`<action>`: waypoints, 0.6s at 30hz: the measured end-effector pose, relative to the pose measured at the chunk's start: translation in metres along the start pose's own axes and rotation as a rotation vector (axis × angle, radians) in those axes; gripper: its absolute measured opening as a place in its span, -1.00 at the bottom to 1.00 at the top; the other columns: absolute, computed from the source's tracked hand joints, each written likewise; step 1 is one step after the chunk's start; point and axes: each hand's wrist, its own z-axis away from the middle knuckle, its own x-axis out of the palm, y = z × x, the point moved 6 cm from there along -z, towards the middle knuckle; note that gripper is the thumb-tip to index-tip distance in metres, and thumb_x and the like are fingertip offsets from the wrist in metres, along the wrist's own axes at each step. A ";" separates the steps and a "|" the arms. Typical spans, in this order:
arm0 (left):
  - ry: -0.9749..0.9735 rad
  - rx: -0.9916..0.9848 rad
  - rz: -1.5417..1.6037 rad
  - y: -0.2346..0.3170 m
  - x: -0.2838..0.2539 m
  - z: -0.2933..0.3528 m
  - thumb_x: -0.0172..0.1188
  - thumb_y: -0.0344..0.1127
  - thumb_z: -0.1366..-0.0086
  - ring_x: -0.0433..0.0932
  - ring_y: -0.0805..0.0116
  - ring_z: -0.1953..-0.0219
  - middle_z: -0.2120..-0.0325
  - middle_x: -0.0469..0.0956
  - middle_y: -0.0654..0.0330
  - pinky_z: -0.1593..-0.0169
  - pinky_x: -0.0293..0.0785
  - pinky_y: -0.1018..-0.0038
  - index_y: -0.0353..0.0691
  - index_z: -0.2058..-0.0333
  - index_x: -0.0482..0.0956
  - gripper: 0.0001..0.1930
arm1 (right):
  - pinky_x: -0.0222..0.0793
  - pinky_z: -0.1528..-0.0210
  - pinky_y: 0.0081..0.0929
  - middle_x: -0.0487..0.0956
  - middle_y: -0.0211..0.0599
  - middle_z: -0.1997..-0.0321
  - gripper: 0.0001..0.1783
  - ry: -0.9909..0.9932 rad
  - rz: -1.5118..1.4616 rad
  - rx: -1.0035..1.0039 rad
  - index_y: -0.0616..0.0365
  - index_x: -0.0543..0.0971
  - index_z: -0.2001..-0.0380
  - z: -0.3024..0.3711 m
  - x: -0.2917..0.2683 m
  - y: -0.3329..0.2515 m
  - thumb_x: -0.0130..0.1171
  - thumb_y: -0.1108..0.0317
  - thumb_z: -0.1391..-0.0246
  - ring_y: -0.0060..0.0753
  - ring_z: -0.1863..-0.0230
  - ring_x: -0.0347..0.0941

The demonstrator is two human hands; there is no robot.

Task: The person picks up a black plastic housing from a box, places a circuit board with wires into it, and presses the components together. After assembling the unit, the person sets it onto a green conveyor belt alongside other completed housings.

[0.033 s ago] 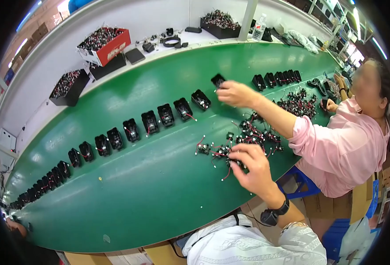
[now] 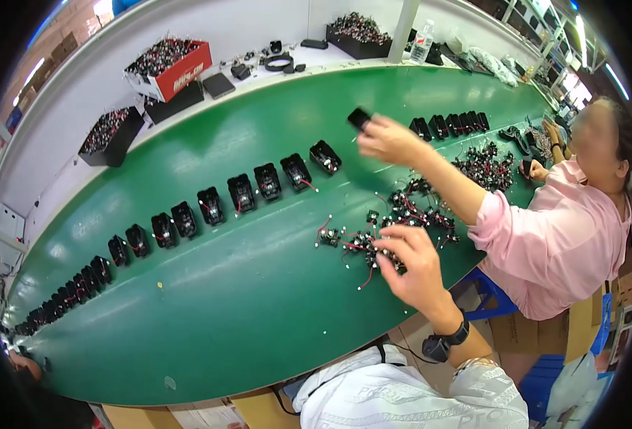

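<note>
My right hand (image 2: 415,270) reaches in from the lower right, a black watch on its wrist. Its fingers are bent and its thumb stands apart from them, at the near edge of a loose heap of small electronic parts with red and black wires (image 2: 362,242). Parts show in the gap between thumb and fingers; none is plainly gripped. My left hand is out of view. Farther off, a co-worker's hand (image 2: 391,139) in a pink sleeve holds up a small black case (image 2: 359,118). Below it stands the end case (image 2: 325,157) of a long row of open black cases with parts inside.
The row of black cases (image 2: 211,206) curves across the green table (image 2: 244,314) to the far left. More cases (image 2: 459,124) and a second heap of parts (image 2: 486,168) lie near the co-worker. Along the back stand filled boxes (image 2: 187,75) and a plastic bottle (image 2: 422,43).
The co-worker's hand has lifted slightly, and the black case in it has tilted and risen. My right hand has shifted a little to the right, with its fingers slightly more apart.
</note>
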 end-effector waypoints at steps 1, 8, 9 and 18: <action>-0.015 -0.041 -0.002 -0.017 0.018 0.023 0.26 0.01 -0.19 0.65 0.04 0.13 0.30 0.67 -0.11 -0.02 0.51 0.15 -0.17 0.10 0.63 -0.58 | 0.45 0.05 -0.29 0.60 -0.23 0.14 -0.77 -0.027 0.017 0.000 0.16 0.64 0.30 -0.002 -0.002 0.009 0.33 0.54 0.12 -0.13 0.09 0.51; -0.680 0.048 0.962 0.071 0.045 0.118 0.21 -0.17 -0.33 0.41 0.32 -0.12 -0.12 0.50 0.15 -0.17 0.37 0.38 -0.30 -0.17 0.45 -0.50 | 0.48 0.14 -0.27 0.60 -0.23 0.19 -0.84 -0.307 0.040 -0.055 0.11 0.63 0.28 -0.030 0.007 0.021 0.28 0.43 0.00 -0.11 0.17 0.53; -0.688 0.054 0.955 0.075 0.052 0.113 0.21 -0.17 -0.33 0.41 0.32 -0.12 -0.12 0.50 0.15 -0.17 0.37 0.38 -0.30 -0.17 0.45 -0.50 | 0.48 0.14 -0.27 0.60 -0.23 0.19 -0.84 -0.302 0.046 -0.047 0.11 0.63 0.28 -0.035 0.012 0.028 0.28 0.43 0.00 -0.11 0.17 0.53; 0.299 -0.078 -0.113 0.023 -0.026 0.079 0.26 -0.16 -0.17 0.47 -0.18 -0.06 0.06 0.53 -0.24 -0.16 0.39 0.05 -0.41 -0.02 0.51 -0.48 | 0.43 0.16 -0.23 0.54 -0.03 0.35 -0.75 -0.582 -0.031 -0.136 0.26 0.52 0.31 -0.041 0.107 0.031 0.24 0.52 0.16 0.05 0.24 0.51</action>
